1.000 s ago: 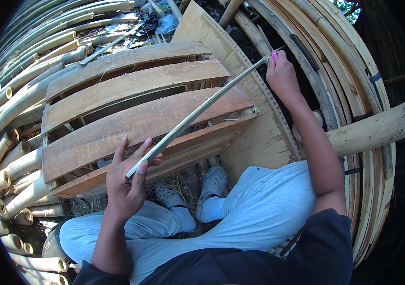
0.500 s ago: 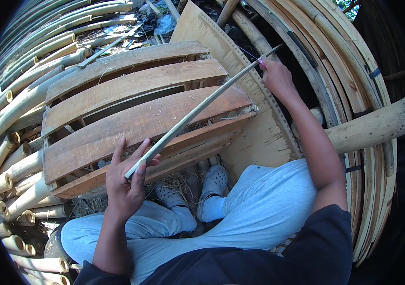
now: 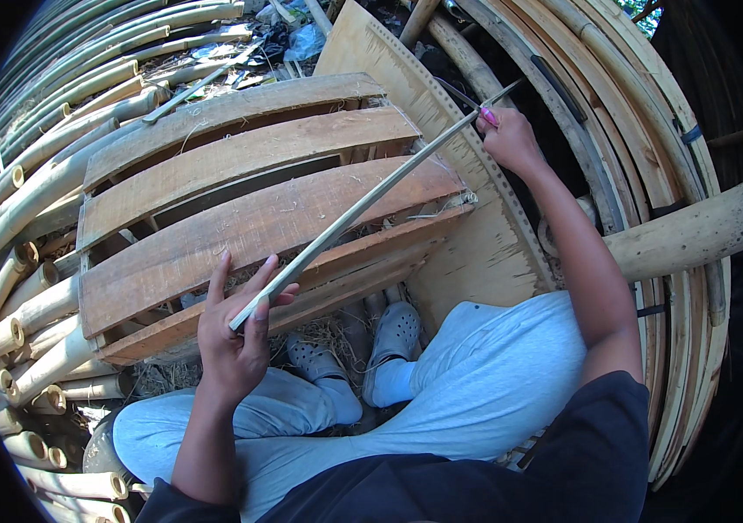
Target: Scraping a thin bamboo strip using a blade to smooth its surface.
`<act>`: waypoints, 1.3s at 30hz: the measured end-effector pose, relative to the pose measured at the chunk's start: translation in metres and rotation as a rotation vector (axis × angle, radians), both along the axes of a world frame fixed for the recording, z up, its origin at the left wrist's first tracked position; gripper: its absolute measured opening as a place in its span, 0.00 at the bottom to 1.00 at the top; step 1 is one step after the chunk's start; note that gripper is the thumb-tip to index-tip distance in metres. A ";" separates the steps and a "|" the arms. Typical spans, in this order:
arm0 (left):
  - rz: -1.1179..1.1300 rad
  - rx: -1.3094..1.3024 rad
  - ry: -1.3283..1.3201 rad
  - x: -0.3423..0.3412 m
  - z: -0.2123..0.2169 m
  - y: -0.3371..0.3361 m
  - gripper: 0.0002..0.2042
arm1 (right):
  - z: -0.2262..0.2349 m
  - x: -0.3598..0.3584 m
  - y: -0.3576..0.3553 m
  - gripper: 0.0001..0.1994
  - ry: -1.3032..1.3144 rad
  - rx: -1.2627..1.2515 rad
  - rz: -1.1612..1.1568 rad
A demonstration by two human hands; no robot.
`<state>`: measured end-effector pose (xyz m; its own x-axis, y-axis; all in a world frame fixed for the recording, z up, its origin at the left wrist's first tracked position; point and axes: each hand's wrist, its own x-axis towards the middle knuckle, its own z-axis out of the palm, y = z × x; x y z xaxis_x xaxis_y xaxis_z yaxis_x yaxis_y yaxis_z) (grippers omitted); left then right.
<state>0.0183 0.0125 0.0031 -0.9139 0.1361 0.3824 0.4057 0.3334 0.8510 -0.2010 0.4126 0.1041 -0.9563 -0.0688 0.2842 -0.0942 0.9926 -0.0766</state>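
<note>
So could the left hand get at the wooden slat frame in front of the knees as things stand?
Probably yes: the left hand already hovers at the near edge of the wooden slat frame with nothing between them, though its fingers are busy holding the bamboo strip.

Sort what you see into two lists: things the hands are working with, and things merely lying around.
In use: bamboo strip, held by left hand and right hand; pink-handled tool; wooden slat stand.

Lying about: bamboo poles, curved bamboo strips, log, plywood board.

Pale bamboo strip (image 3: 363, 209), brown slats (image 3: 240, 231), seemingly pink-handled knife (image 3: 486, 114).
</note>
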 end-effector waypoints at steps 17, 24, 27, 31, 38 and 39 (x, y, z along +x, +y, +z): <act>-0.007 -0.034 0.017 0.001 0.006 -0.004 0.19 | 0.010 -0.009 0.017 0.11 0.176 0.048 -0.003; 0.001 -0.020 -0.022 0.002 0.007 -0.002 0.18 | 0.017 -0.006 0.006 0.12 0.215 -0.079 0.188; 0.004 -0.026 -0.018 0.001 0.007 -0.002 0.18 | 0.015 -0.005 0.007 0.14 0.179 -0.142 0.079; 0.008 -0.037 0.009 0.001 0.005 -0.002 0.18 | 0.022 -0.010 0.013 0.16 0.094 -0.166 0.005; -0.017 -0.030 0.010 -0.001 0.006 -0.002 0.17 | 0.011 -0.034 0.046 0.17 0.052 -0.279 -0.097; -0.014 -0.031 0.006 -0.001 0.007 -0.002 0.17 | 0.009 -0.035 0.046 0.16 0.036 -0.341 -0.116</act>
